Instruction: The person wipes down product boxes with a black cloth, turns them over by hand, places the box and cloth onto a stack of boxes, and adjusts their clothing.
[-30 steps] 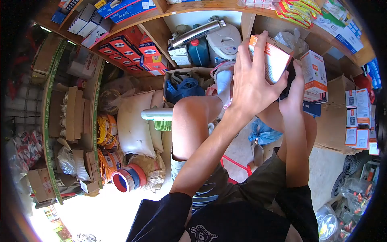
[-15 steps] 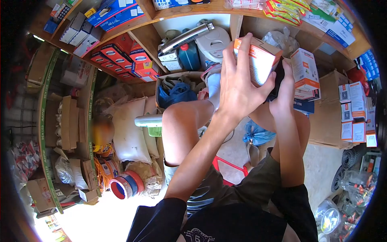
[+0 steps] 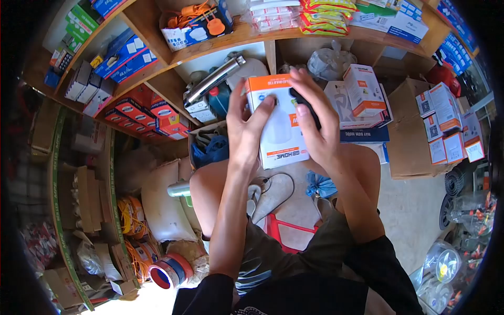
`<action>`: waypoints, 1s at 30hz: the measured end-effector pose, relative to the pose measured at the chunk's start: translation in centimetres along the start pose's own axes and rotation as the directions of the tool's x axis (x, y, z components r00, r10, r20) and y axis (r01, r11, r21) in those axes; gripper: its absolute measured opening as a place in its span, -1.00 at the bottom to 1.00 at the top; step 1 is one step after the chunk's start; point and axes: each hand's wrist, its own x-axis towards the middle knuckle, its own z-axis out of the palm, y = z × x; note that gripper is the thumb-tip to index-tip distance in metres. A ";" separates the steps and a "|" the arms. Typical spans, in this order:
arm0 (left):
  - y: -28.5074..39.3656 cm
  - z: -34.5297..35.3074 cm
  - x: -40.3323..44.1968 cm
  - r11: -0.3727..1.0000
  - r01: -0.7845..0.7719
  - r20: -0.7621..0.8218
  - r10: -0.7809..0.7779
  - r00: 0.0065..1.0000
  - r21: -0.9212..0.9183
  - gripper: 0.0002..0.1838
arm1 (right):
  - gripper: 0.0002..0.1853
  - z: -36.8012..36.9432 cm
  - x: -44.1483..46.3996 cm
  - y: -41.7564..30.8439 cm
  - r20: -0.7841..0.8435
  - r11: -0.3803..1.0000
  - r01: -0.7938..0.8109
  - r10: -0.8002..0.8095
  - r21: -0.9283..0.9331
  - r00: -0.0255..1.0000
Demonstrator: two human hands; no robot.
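Note:
An orange and white bulb box (image 3: 278, 128) is held up above my lap, its printed front facing me and the HOME lettering upside down. My left hand (image 3: 247, 126) grips its left edge, the thumb across the front. On the right side, my right hand (image 3: 317, 118) holds a black object (image 3: 304, 107) against the box; what this object is I cannot make out. Both hands have their fingers bent round what they hold.
Wooden shelves (image 3: 262, 38) with boxes and packets stand in front. A similar bulb box (image 3: 365, 90) stands upright on other boxes. Right of it, small white boxes (image 3: 446, 113) sit by a carton (image 3: 407, 126). A red stool frame (image 3: 273, 231) shows between my legs.
The box has turned so its printed front faces me and has moved left and down. My right hand now shows a black object. The view has shifted, revealing more upper shelf.

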 end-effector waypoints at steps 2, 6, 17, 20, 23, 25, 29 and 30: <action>0.6 0.0 0.1 0.969 -0.175 0.068 0.166 0.984 0.172 0.06 | -0.61 -0.4 0.2 -0.3 -0.038 0.999 -0.031 0.031 -0.007 0.999; 0.2 -0.5 -0.2 0.339 -0.566 0.448 0.369 0.814 0.751 0.29 | -0.60 -2.2 1.2 -0.6 0.006 0.990 0.065 -0.065 -0.125 0.998; -2.7 -0.3 -0.5 0.253 -0.523 0.445 0.305 0.842 0.814 0.25 | -0.64 -1.3 0.5 2.1 0.313 0.935 -0.355 0.340 -0.011 0.887; -3.5 -0.9 0.1 0.224 -0.547 0.432 0.409 0.804 0.807 0.24 | -0.65 -1.0 0.1 1.8 0.301 0.980 -0.197 0.195 -0.023 0.934; -2.4 -0.2 -1.7 0.170 -0.657 0.563 0.387 0.730 0.735 0.19 | -0.69 -2.0 1.0 4.6 0.189 0.952 -0.304 0.306 -0.041 0.933; -2.3 0.1 -2.2 0.219 -0.681 0.543 0.457 0.704 0.698 0.10 | -0.71 -2.8 2.1 5.7 0.146 0.774 -0.623 0.607 0.112 0.781; -1.4 2.4 -1.6 0.832 -0.452 0.045 0.463 0.885 0.321 -0.15 | -0.66 -2.5 2.4 3.3 0.115 0.300 -0.522 0.775 0.798 0.622; -1.3 2.5 -1.2 0.914 -0.369 -0.108 0.389 0.915 0.166 -0.22 | -0.65 -2.1 1.7 2.6 0.069 0.345 -0.496 0.763 0.797 0.642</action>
